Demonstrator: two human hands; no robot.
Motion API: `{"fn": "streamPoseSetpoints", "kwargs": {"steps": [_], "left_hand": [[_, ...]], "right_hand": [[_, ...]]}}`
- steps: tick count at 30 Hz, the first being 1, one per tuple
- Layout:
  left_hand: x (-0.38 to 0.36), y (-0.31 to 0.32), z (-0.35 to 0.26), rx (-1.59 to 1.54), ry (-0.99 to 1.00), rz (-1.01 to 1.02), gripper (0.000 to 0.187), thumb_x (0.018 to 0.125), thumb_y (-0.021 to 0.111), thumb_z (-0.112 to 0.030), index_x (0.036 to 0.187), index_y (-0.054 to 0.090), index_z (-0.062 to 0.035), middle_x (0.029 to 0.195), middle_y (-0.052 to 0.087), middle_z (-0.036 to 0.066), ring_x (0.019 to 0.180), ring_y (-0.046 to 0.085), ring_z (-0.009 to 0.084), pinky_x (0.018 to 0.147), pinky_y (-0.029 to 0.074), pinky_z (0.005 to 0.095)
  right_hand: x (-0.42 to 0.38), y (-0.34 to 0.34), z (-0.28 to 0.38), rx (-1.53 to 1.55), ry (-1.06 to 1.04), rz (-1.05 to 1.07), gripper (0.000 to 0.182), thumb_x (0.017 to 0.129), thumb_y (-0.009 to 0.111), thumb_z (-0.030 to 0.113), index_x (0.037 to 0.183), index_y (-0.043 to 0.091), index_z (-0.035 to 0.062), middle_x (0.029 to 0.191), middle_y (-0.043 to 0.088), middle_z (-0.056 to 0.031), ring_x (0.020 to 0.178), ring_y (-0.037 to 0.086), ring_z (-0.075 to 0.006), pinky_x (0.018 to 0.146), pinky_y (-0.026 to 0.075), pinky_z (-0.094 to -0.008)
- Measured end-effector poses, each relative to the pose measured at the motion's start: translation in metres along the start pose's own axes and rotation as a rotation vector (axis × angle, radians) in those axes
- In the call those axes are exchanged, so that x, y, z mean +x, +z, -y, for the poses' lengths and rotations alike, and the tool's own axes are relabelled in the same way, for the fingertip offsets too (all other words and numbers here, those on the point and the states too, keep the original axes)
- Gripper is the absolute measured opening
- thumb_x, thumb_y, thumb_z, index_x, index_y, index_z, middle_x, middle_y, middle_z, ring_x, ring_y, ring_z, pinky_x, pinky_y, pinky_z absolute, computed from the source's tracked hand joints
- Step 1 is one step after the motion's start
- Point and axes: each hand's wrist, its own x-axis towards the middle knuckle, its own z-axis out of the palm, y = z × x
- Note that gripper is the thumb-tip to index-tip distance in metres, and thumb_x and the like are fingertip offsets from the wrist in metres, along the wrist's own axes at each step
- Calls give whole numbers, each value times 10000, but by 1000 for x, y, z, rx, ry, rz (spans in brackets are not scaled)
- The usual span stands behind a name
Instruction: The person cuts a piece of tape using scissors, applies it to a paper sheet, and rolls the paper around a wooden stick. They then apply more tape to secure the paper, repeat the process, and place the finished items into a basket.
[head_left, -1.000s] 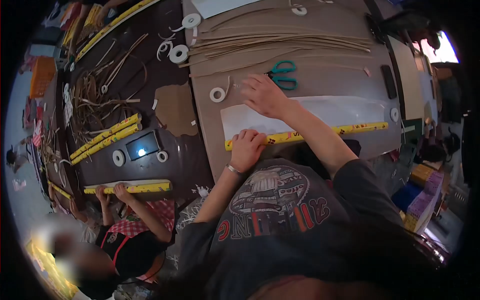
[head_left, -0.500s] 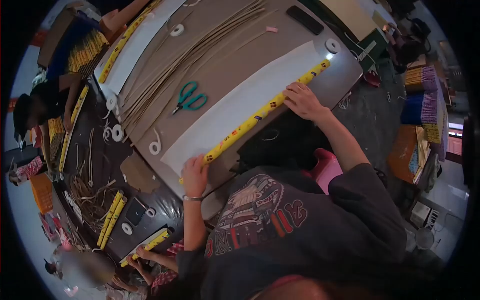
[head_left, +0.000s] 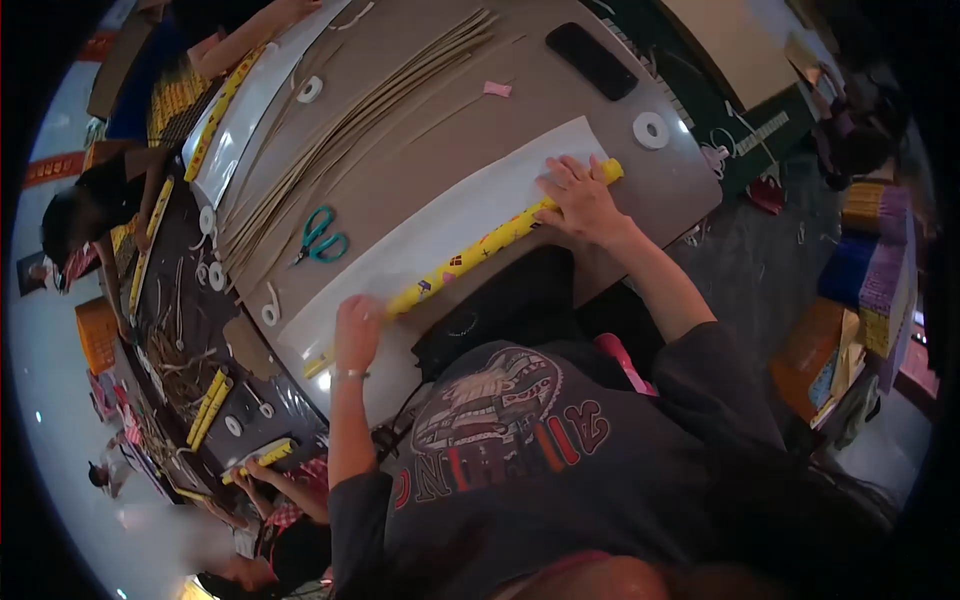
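Observation:
A yellow patterned paper roll (head_left: pixel 478 250) lies slantwise across the front of the table, along a sheet of white-backed paper (head_left: pixel 440 222). My right hand (head_left: pixel 588 203) rests on the roll near its far right end, fingers spread and palm down. At the roll's lower left part is my left hand (head_left: pixel 358 330), its fingers curled in over the roll and slightly blurred; the roll's tip shows past it. Teal-handled scissors (head_left: pixel 322 238) lie beyond the sheet.
Long brown strips (head_left: pixel 370 120), a black phone (head_left: pixel 591 62), a white tape roll (head_left: pixel 651 130) and a small pink piece (head_left: pixel 497 90) lie on the table. Co-workers sit at the left, one person's hands (head_left: pixel 250 472) on another yellow roll. Stacked bundles (head_left: pixel 870 250) stand at the right.
My right hand has moved closer to the roll's right end, with its fingers more spread. My left hand has curled in more. The camera view has shifted, sliding the tabletop items leftward.

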Motion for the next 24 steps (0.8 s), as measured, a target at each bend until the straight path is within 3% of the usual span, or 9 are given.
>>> {"fn": "streamPoseSetpoints", "kwargs": {"steps": [4,7,10,24], "left_hand": [[58,42,-37,-34,3,-160,355,884,624,-196,1195,600,-26,1149,576,173,1061,555,359,909,461,424],[89,56,-66,89,-54,-150,379,865,636,-220,1214,605,-73,1118,572,144,1020,560,344,866,470,437],[100,59,-80,232,-63,-104,418,852,653,-281,1257,595,-198,1097,521,78,989,546,302,785,468,466],[104,60,-90,346,-83,-68,512,805,696,-373,1273,563,-215,1085,511,69,1013,533,291,747,468,472]], "right_hand": [[4,4,1,18,5,19,571,861,584,533,1267,582,131,1424,416,-131,1345,352,-332,1091,204,-641],[-2,7,-6,16,-1,8,582,864,580,541,1264,587,119,1419,417,-137,1335,355,-336,1077,218,-646],[-2,4,-6,14,0,20,574,865,588,524,1263,588,110,1423,412,-142,1336,350,-341,1071,223,-647],[-3,-1,-15,-6,22,77,548,880,581,495,1264,579,105,1429,411,-139,1338,359,-334,1071,231,-644]]}}
